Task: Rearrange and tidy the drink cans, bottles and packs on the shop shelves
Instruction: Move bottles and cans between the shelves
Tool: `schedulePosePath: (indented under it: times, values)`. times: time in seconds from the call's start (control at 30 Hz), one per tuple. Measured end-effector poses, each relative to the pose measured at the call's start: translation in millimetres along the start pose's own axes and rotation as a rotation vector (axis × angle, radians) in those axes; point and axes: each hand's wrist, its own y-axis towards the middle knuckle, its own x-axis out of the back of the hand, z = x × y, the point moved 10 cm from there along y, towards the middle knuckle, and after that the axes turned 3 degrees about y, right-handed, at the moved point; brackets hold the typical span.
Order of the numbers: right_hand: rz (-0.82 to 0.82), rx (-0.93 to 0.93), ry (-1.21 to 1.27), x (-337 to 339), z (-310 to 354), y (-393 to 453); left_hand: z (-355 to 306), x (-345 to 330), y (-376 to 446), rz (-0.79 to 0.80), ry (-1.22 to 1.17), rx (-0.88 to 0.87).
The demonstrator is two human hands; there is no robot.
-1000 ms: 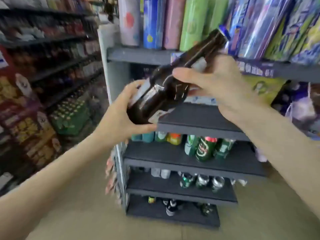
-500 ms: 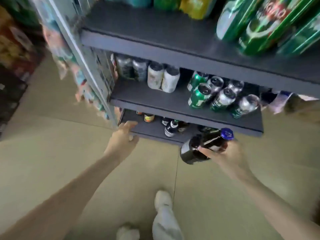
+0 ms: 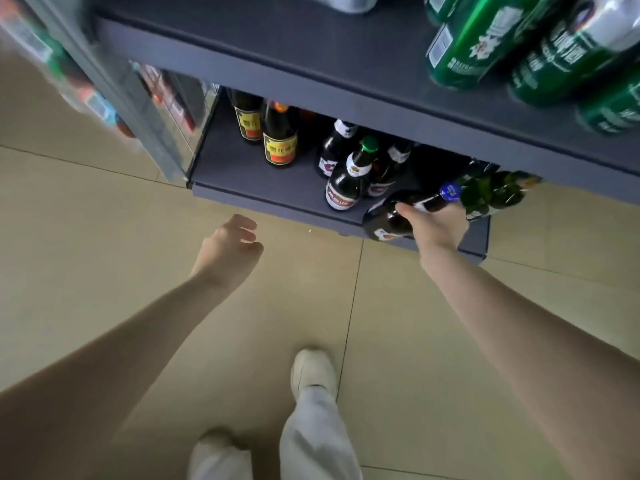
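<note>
My right hand (image 3: 438,226) grips the brown bottle (image 3: 391,220) lying sideways, cap seemingly rightward, at the bottom shelf (image 3: 263,199) front-right edge; left hand (image 3: 230,249) hangs loose, empty.

Bottom shelf (image 3: 277,202): two bottles (image 3: 280,140) at left rear, bottle cluster (image 3: 360,168) to their right, tilted bottle (image 3: 391,220) over front edge right of cluster. Cans (image 3: 485,43) on upper shelf (image 3: 277,64), right side.

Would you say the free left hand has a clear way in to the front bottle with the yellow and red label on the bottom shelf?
Probably yes. The left hand is open and empty, just below the bottom shelf, and nothing stands in front of the yellow-labelled bottle.
</note>
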Motion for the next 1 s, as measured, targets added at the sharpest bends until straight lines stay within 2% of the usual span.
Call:
schedulePosePath:
  times: [0.17, 0.47, 1.0]
  values:
    - [-0.006, 0.021, 0.005, -24.1, -3.6, 25.6, -12.0, -31.2, 11.2, 0.053, 0.086, -0.088]
    - [0.026, 0.069, -0.073, -43.1, 0.9, 36.6, -19.1, -52.5, 19.8, 0.091, 0.133, -0.1]
    - [0.02, 0.106, -0.091, -44.5, 6.2, 40.9, -8.5, -54.5, 22.8, 0.084, 0.221, -0.148]
